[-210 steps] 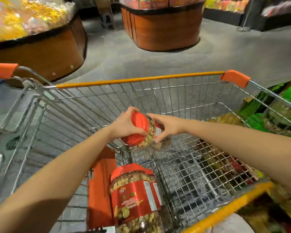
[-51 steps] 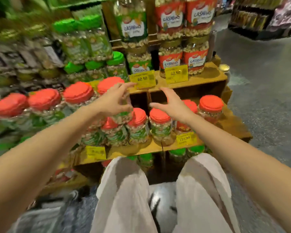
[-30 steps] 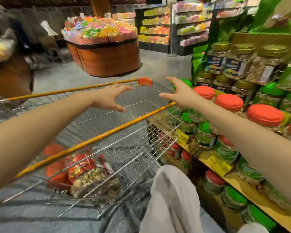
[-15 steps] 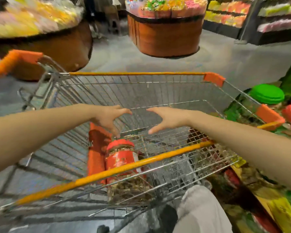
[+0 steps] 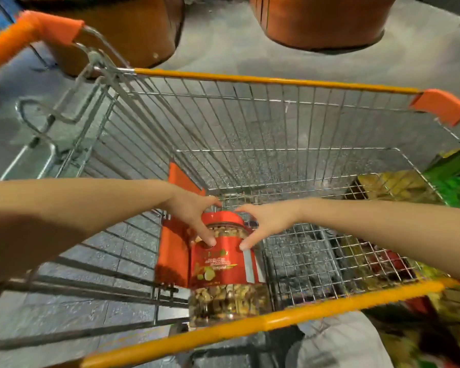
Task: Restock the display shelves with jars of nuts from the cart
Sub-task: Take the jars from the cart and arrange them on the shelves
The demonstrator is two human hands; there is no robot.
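Note:
A clear jar of nuts (image 5: 223,269) with a red lid and red label stands upright in the near left corner of the wire cart (image 5: 276,123). My left hand (image 5: 190,212) grips the jar's upper left side, thumb down on the label. From the right, my right hand (image 5: 263,221) grips the jar just under the lid. Both arms reach over the cart's orange near rim (image 5: 290,318).
An orange flap (image 5: 171,251) stands in the cart beside the jar. Two round wooden display stands (image 5: 324,19) sit on the grey floor beyond the cart. Blurred shelf goods (image 5: 454,179) show at the right edge. My pale trouser leg (image 5: 337,343) is below.
Since half a second ago both hands dropped from above the cart down onto the jar and closed round its top. The view tilted further down.

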